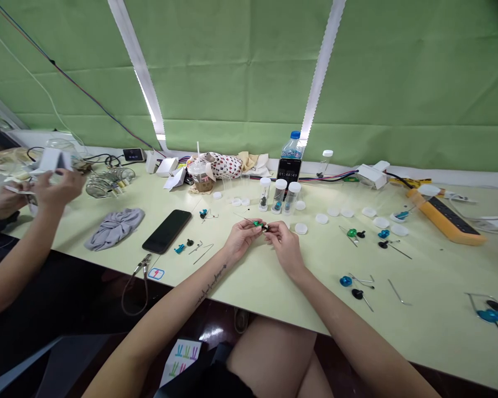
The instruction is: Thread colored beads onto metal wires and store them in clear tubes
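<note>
Left hand (239,239): fingers (249,227) closed, pinching green-capped pin (256,223) just above counter (249,279). Right hand (285,246): fingers closed on small black part (265,227) at pin's end; part mostly hidden, too small to identify.

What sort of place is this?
Probably a small-parts assembly bench: the left hand and right hand hold a small green knob on a thin metal pin, white-capped clear plastic vials stand behind, and loose blue and black knobs lie across the pale green table.
</note>
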Tool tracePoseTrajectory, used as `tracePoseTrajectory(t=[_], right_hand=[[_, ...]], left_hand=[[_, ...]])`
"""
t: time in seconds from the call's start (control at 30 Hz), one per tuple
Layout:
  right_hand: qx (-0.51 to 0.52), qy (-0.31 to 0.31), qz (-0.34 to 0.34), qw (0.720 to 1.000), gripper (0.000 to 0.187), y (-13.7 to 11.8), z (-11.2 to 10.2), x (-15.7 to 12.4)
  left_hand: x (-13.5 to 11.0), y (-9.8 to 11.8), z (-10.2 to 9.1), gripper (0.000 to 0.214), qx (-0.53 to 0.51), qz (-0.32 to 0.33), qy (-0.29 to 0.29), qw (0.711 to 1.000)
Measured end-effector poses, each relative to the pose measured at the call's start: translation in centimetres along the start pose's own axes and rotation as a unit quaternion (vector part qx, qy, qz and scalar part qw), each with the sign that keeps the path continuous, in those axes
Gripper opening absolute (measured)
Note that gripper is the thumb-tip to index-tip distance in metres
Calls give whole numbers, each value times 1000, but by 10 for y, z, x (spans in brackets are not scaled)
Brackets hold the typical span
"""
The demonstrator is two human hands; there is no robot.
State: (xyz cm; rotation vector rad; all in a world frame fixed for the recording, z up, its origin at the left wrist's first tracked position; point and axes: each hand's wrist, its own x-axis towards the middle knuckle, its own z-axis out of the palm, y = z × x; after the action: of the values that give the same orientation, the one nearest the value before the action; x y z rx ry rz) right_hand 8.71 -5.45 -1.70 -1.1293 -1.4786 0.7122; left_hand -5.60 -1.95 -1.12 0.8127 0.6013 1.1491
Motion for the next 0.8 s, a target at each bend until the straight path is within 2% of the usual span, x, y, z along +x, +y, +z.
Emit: tracePoseTrajectory(t=[0.8], right_hand=[[-8,-20,28,999,21,2,-3,-1]], left_hand=[[3,-5,-8,31,21,8,-11,1000]])
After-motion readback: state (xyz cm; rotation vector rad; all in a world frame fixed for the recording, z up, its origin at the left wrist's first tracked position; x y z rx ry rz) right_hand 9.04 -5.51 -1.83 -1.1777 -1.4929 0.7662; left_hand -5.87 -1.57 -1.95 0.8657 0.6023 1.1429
